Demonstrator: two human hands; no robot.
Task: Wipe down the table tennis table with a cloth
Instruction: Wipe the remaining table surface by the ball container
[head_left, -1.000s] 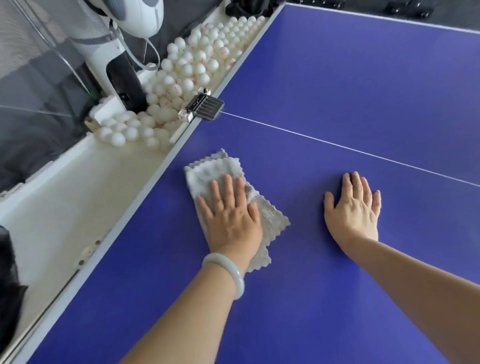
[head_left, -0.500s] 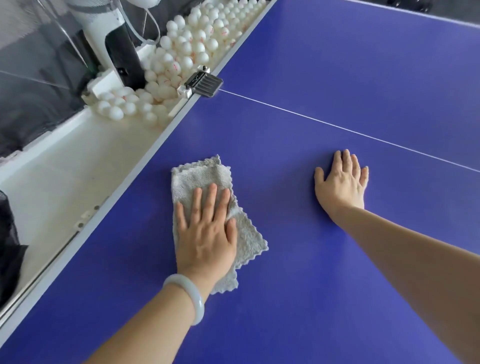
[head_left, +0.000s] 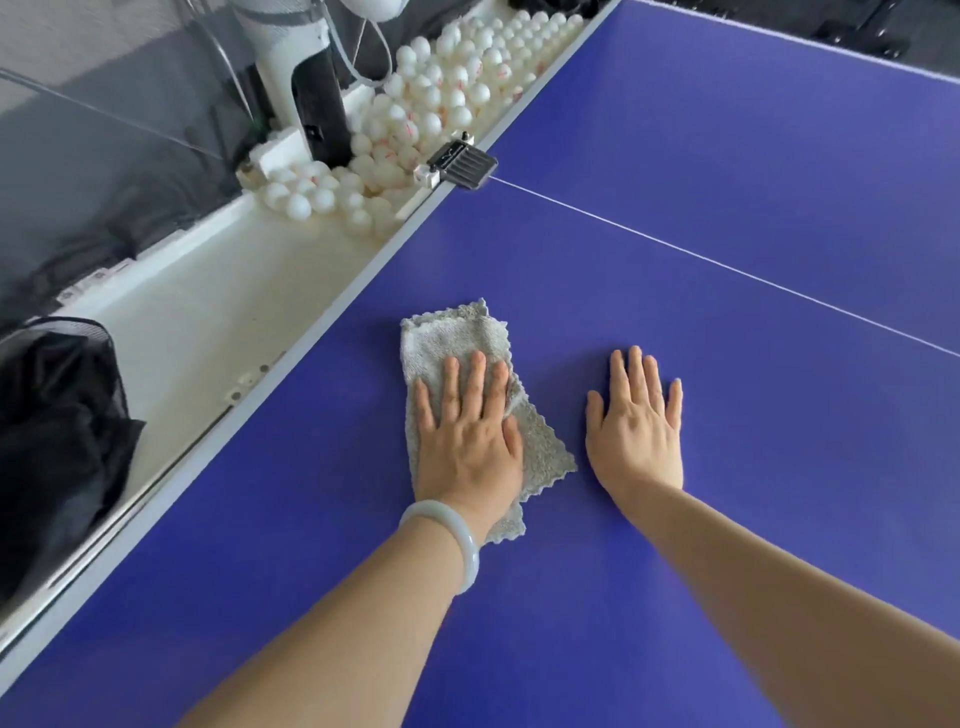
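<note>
A grey folded cloth (head_left: 457, 332) lies on the blue table tennis table (head_left: 727, 156), a short way in from its left edge. My left hand (head_left: 467, 441), with a pale bangle on the wrist, presses flat on the cloth with straight fingers. Just to the right of the cloth, my right hand (head_left: 636, 426) rests flat on the bare table surface, fingers spread. A thin white centre line (head_left: 727, 267) crosses the table beyond both hands.
A white trough (head_left: 197, 312) runs along the table's left edge, with several white balls (head_left: 441, 88) piled at its far end. A ball machine (head_left: 306, 78) stands there. A black clamp (head_left: 462, 163) grips the edge. Black netting (head_left: 52, 441) hangs at the near left.
My left hand has slid the cloth back towards me and slightly to the right, away from the table's edge. The right hand now lies much closer to the cloth.
</note>
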